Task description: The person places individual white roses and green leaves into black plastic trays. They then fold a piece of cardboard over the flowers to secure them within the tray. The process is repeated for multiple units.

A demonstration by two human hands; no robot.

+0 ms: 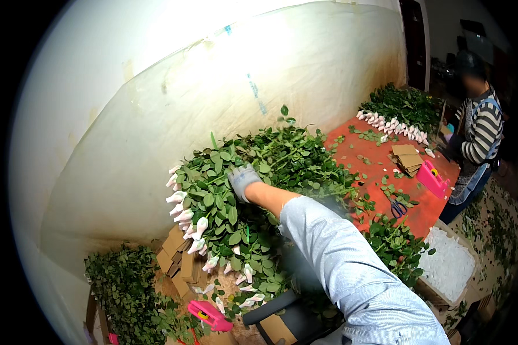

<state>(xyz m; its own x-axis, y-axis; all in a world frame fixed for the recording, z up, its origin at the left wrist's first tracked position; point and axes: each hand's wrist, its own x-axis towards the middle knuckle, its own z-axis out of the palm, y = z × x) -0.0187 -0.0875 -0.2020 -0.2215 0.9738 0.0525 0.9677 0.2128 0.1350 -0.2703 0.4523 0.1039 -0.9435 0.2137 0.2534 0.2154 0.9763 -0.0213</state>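
Note:
My right hand (243,180), in a grey glove, reaches into a large heap of leafy green rose stems (224,202). Its fingers are partly hidden among the leaves, so I cannot tell what they hold. Wrapped flower heads in white-pink sleeves (185,213) line the left edge of the heap. At the bottom, a grey fingertip, probably my left hand (280,341), barely shows beside a piece of cardboard (278,328) on a dark stand (300,317). A pink tape dispenser (209,315) lies to the left of that stand.
Folded cardboard pieces (190,267) lie left of the heap. A red table (371,164) holds scissors (398,208), another pink dispenser (432,179) and more wrapped stems (401,108). A co-worker (481,125) stands beyond. A box of white sleeves (446,263) sits at right.

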